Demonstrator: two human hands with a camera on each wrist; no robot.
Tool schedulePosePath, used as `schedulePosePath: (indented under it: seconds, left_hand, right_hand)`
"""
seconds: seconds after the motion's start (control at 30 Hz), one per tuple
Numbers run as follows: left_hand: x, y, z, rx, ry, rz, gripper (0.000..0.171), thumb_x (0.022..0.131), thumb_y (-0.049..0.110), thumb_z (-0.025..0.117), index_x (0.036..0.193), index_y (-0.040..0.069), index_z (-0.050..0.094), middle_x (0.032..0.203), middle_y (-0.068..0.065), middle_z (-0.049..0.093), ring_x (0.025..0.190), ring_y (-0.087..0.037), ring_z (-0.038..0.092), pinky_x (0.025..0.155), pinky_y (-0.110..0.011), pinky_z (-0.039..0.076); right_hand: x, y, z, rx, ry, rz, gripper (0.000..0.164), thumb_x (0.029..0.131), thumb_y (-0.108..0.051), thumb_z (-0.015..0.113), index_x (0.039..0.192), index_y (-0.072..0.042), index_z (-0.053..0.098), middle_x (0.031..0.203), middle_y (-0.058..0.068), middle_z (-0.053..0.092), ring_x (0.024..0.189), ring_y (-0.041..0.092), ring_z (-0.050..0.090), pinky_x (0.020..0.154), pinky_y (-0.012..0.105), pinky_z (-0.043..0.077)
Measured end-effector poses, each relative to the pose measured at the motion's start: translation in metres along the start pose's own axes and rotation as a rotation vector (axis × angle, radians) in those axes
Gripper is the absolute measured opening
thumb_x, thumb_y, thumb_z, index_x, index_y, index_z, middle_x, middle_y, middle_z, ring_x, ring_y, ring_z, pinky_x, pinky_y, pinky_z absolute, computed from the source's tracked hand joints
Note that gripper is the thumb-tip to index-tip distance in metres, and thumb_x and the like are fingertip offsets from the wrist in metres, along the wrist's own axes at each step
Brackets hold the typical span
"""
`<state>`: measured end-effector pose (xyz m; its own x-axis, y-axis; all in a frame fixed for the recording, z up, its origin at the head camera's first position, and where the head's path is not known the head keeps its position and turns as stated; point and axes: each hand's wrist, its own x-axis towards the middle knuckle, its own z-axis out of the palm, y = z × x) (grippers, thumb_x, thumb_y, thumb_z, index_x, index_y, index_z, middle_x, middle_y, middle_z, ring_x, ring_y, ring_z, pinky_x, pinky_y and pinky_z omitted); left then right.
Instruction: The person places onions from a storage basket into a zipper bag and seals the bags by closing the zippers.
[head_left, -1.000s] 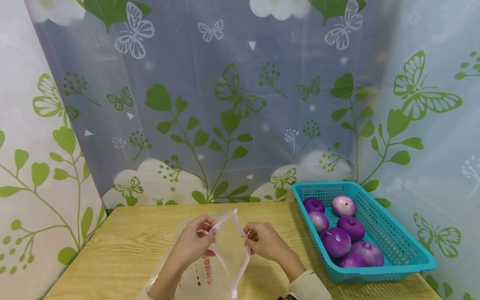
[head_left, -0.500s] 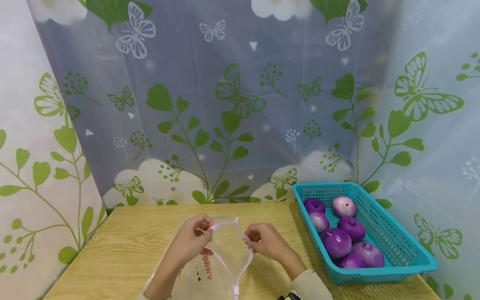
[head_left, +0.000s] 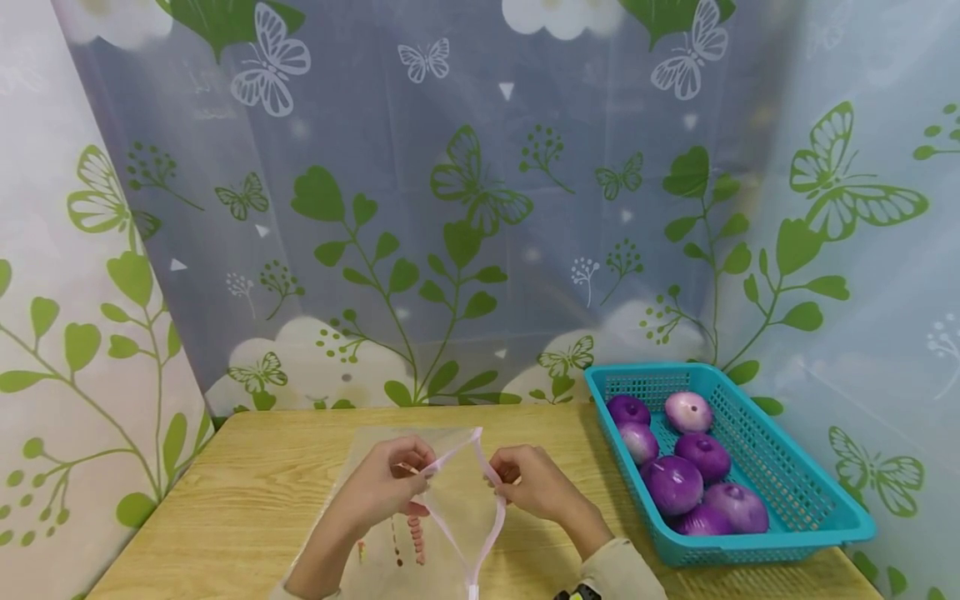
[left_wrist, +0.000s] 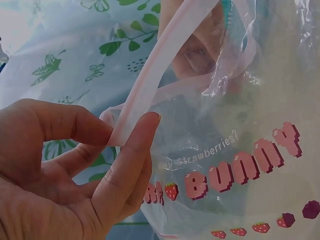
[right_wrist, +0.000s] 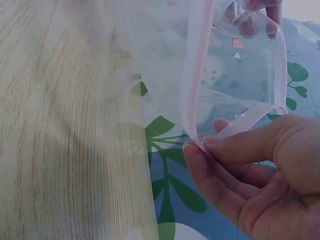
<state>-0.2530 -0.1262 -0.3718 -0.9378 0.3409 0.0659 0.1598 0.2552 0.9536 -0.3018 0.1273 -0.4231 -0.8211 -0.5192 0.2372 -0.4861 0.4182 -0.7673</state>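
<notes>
A clear plastic zip bag (head_left: 375,575) has a pale pink zip strip (head_left: 498,518) round its mouth, which is spread into a diamond shape. Pink "Bunny" lettering (left_wrist: 235,172) and small strawberries (left_wrist: 261,227) are printed on its side. Thumb and fingers of my left hand (head_left: 382,483) pinch the strip on the left side of the mouth. Opposite, my right hand (head_left: 538,485) pinches the strip on the right side. A white slider (head_left: 473,592) sits at the near end of the strip. Nothing shows inside the bag.
A turquoise mesh basket (head_left: 783,467) stands on the right of the wooden table (head_left: 255,467), its near corner by the table edge. Several purple onions (head_left: 673,485) lie in it. Butterfly-and-leaf printed cloth (head_left: 480,275) hangs behind and at both sides.
The left hand shifts slightly, and the far corner of the bag's mouth dips and rises again a little to the right. The right hand stays almost still; both keep their grip.
</notes>
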Motion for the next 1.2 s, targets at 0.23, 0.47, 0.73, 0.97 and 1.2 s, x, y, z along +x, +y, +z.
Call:
schedulePosePath:
  seconds: [0.23,0.47,0.73,0.97,1.2]
  left_hand:
    - [0.000,0.000,-0.001,-0.002,-0.016,-0.013,0.011,0.096,-0.003,0.063,0.106,-0.004,0.063,0.097,-0.010,0.063,0.083,-0.018,0.064,0.070,-0.040,0.069]
    - [0.000,0.001,-0.002,-0.018,-0.002,-0.031,0.009,0.095,-0.003,0.063,0.104,-0.003,0.064,0.096,-0.010,0.063,0.084,-0.021,0.065,0.070,-0.038,0.069]
    - [0.000,-0.001,-0.002,-0.024,-0.015,-0.035,0.010,0.098,0.000,0.064,0.107,-0.005,0.063,0.100,-0.015,0.062,0.084,-0.019,0.064,0.069,-0.038,0.069]
    - [-0.001,0.000,-0.001,-0.027,-0.029,-0.016,0.011,0.099,0.002,0.064,0.108,-0.004,0.064,0.102,-0.017,0.062,0.087,-0.020,0.064,0.070,-0.038,0.069]
    - [0.001,0.001,0.000,-0.066,-0.013,-0.021,0.012,0.100,0.001,0.062,0.110,-0.004,0.063,0.104,-0.017,0.062,0.090,-0.022,0.065,0.073,-0.039,0.069]
  right_hand:
    - [0.000,-0.002,-0.001,0.000,-0.012,-0.003,0.013,0.089,0.013,0.067,0.093,0.001,0.071,0.090,0.026,0.073,0.075,0.019,0.070,0.059,0.015,0.059]
    - [-0.003,-0.006,-0.006,0.009,-0.064,0.006,0.012,0.090,0.010,0.068,0.097,0.001,0.070,0.090,0.022,0.073,0.077,0.023,0.072,0.062,0.024,0.065]
    - [-0.011,-0.022,-0.025,-0.120,-0.085,0.015,0.017,0.093,-0.003,0.072,0.109,-0.002,0.069,0.098,0.012,0.074,0.084,0.018,0.071,0.066,0.019,0.059]
    - [-0.019,-0.036,-0.040,-0.167,-0.019,0.006,0.018,0.092,-0.003,0.073,0.110,-0.003,0.069,0.099,0.013,0.074,0.083,0.017,0.070,0.067,0.017,0.058]
    - [-0.020,-0.044,-0.029,-0.100,-0.060,0.139,0.020,0.092,-0.002,0.073,0.110,0.003,0.068,0.092,0.014,0.073,0.070,0.021,0.070,0.056,0.027,0.063]
